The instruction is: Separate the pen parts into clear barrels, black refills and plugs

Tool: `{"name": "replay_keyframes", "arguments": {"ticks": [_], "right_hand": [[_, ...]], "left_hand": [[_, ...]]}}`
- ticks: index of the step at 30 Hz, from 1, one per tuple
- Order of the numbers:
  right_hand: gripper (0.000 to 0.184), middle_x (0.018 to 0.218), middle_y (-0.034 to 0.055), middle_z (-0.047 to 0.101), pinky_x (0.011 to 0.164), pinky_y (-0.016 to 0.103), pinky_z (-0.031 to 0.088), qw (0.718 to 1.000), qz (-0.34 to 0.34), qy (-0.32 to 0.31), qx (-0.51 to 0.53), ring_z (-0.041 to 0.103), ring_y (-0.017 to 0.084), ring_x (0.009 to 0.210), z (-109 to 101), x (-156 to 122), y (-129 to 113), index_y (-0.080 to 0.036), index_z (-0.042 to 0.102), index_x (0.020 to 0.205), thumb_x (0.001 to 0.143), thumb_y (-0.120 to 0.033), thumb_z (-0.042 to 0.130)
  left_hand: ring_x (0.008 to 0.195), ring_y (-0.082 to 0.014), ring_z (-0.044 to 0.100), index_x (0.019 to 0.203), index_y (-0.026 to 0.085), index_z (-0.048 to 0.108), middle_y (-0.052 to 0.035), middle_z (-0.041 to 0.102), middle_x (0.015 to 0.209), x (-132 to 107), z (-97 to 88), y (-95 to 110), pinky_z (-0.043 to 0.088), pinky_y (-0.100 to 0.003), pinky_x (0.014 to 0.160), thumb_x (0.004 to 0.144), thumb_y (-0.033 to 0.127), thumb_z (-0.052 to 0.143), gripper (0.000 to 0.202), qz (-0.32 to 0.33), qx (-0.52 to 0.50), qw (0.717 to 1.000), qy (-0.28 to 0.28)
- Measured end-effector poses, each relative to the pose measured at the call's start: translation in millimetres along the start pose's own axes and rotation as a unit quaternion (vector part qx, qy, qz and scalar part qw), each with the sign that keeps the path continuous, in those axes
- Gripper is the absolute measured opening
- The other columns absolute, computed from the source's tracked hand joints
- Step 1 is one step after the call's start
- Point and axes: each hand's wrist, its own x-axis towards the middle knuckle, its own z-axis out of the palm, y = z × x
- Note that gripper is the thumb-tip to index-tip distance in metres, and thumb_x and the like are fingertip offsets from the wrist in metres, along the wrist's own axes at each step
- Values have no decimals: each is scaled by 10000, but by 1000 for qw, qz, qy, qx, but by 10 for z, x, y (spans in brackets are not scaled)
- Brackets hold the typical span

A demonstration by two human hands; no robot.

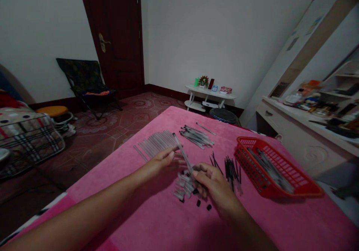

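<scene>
My right hand [209,178] is closed on a clear pen barrel [183,154] with a dark end, which slants up and to the left. My left hand [169,159] is beside the barrel, its fingers stretched out and slightly blurred; nothing shows gripped in it. Beyond that hand lies a row of clear pen tubes [157,142]. Just under the hands is a heap of clear pen caps [183,186], with small black plugs [209,207] nearby. Several dark-tipped pens [196,136] lie behind, and thin black refills [232,170] rest to the right.
A red plastic basket [305,194] holding pens stands at the right of the pink-covered table [146,221]. One pen [206,129] lies apart at the back. Beyond are a white shelf [190,88], a folding chair [81,75] and a cluttered dresser [297,127].
</scene>
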Motion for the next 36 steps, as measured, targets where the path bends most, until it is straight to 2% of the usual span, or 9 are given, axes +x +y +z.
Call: {"name": "replay_keyframes", "arguments": {"ticks": [4, 9, 12, 17, 21, 24, 27, 32, 36], "right_hand": [[277, 564, -37, 508, 357, 154, 244, 999, -3, -7, 42, 373, 40, 392, 0, -25, 23, -148, 558, 821, 783, -419, 599], [361, 522, -64, 447, 351, 160, 124, 977, 53, -79, 189, 222, 8, 357, -10, -85, -48, -165, 497, 727, 736, -493, 647], [370, 475, -82, 407, 355, 183, 67, 969, 64, -131, 199, 147, 6, 340, 10, -84, -49, -168, 499, 719, 730, -511, 639], [210, 514, -22, 506, 422, 210, 241, 996, -38, -18, -78, 371, 65, 414, 64, -42, 94, -155, 573, 632, 747, -327, 608], [143, 616, 16, 613, 562, 254, 335, 918, -102, 96, -371, 543, 150, 599, 94, -36, 182, -192, 650, 644, 760, -224, 573], [117, 827, 28, 672, 635, 270, 360, 862, -130, 140, -470, 600, 185, 730, 67, -23, 187, -249, 696, 823, 757, -228, 601], [162, 918, 34, 662, 678, 268, 380, 860, -145, 173, -457, 608, 193, 801, -20, 8, 175, -252, 678, 918, 780, -262, 594], [275, 721, 8, 618, 581, 226, 378, 933, -143, 189, -273, 558, 145, 654, -195, 55, 153, -187, 613, 856, 894, -392, 434], [354, 587, -28, 495, 517, 213, 316, 938, -143, 185, -255, 455, 114, 568, -257, 66, 157, -174, 534, 668, 890, -432, 436]], "left_hand": [[979, -244, 641, 1061, 143, 553, -137, 656, 1032, 159, 293, -30, 494, -345, 826, 789, 288, 659, 326, 13, -91, 996, -10], [863, -200, 674, 906, 148, 541, -74, 677, 887, 221, 399, -144, 526, -276, 739, 766, 235, 687, 221, 40, -136, 990, -30], [671, -138, 664, 892, 163, 522, -18, 650, 754, 202, 426, -187, 508, -196, 573, 739, 250, 715, 261, 43, -140, 989, -25], [612, -95, 634, 775, 141, 533, 23, 601, 679, 276, 197, -18, 494, -150, 520, 639, 298, 789, 330, 95, -106, 981, 129], [633, -126, 654, 824, 146, 581, 1, 651, 708, 333, -63, 88, 519, -201, 562, 664, 326, 762, 301, 127, 8, 978, 166], [651, -163, 661, 866, 133, 648, -38, 696, 750, 320, -130, -5, 526, -259, 612, 687, 282, 731, 247, 124, 176, 965, 150], [752, -191, 665, 903, 156, 701, -66, 724, 850, 274, -127, -134, 506, -284, 676, 753, 217, 648, 170, 172, 400, 892, 125], [730, -172, 641, 969, 217, 700, -52, 702, 817, 159, -56, -199, 440, -265, 639, 829, 249, 574, 191, 227, 679, 697, 43], [692, -145, 612, 935, 229, 685, -30, 670, 767, 128, -19, -224, 397, -244, 592, 862, 300, 541, 177, 239, 736, 633, 23]]}}
